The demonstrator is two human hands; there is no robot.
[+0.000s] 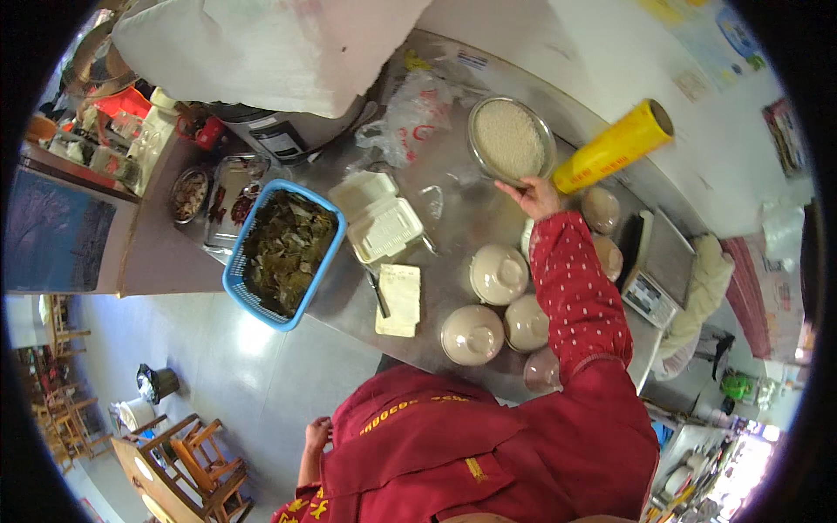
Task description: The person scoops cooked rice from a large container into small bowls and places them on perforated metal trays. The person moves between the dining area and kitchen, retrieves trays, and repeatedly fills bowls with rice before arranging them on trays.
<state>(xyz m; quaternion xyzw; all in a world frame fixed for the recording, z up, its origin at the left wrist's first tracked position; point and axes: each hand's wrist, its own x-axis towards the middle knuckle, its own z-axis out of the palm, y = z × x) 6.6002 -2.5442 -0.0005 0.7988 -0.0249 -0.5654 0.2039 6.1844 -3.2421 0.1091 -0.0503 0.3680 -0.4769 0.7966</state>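
Note:
My right hand [534,199], in a red dotted sleeve, is closed on the near rim of a round metal bowl [510,138] filled with white rice grains. Just right of the bowl, a yellow roll [615,146] stands at a slant, its open end up. Below my right forearm several pale bowls, such as this wrapped bowl [499,274], lie upside down on the metal table [349,322]. My left hand [320,432] hangs low beside my red apron, away from the table. Its fingers are curled, and nothing shows in them.
A blue basket [281,322] of dark leaves sits at the table's left edge. Nearby are an open foam box [384,228], a notepad [398,305] with a black pen [377,295], and plastic bags [423,118]. A scale [658,266] is at right; wooden chairs [205,462] stand lower left.

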